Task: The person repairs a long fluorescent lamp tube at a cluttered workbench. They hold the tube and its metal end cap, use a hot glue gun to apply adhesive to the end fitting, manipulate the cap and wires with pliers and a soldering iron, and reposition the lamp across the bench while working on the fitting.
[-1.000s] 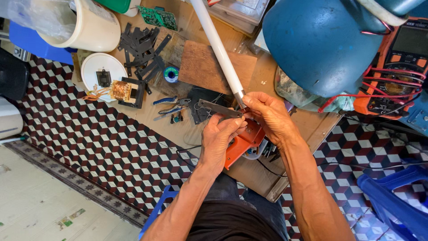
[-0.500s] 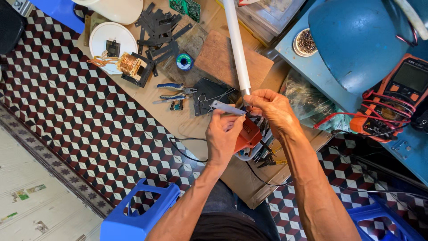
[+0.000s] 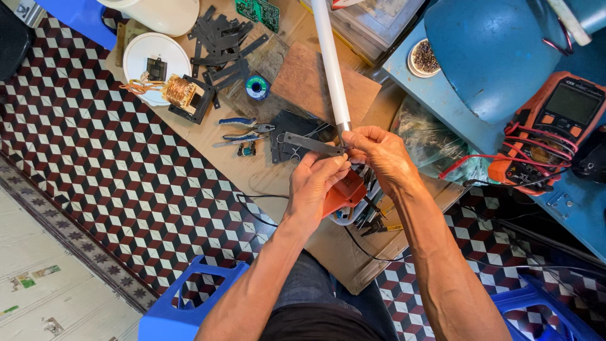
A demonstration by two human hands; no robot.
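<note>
Bench view from above, items in descending size. Large blue domed metal housing (image 3: pixel 499 57), on the blue surface at upper right. Sheet of brown cardboard (image 3: pixel 265 170) serving as the work surface over the patterned tile floor. Long white rigid tube (image 3: pixel 328 57), running from the top edge down to the hands; its lower end meets the right hand (image 3: pixel 379 155), which is curled about that end with the fingers closed. It is probably light and stiff, possibly fragile if glass, and best gripped near the end rather than levered by its length. Orange-cased multimeter with red leads (image 3: pixel 555 126), well apart at right. White round lid (image 3: pixel 154 57) beside a copper-wound transformer coil in a black frame (image 3: pixel 183 95). Left hand (image 3: pixel 319 183), fingers pinched shut on a thin flat grey metal strip (image 3: pixel 309 144), which extends leftward from the fingertips just beside the tube's end. The strip appears light, stiff and sharp-edged, so a pinch on its flat faces suits it. Orange plastic object (image 3: pixel 344 192) beneath both hands, kind unclear. Blue-handled pliers (image 3: pixel 243 123) on the cardboard. Small spool of solder wire (image 3: pixel 257 86), near the scattered black strips.
</note>
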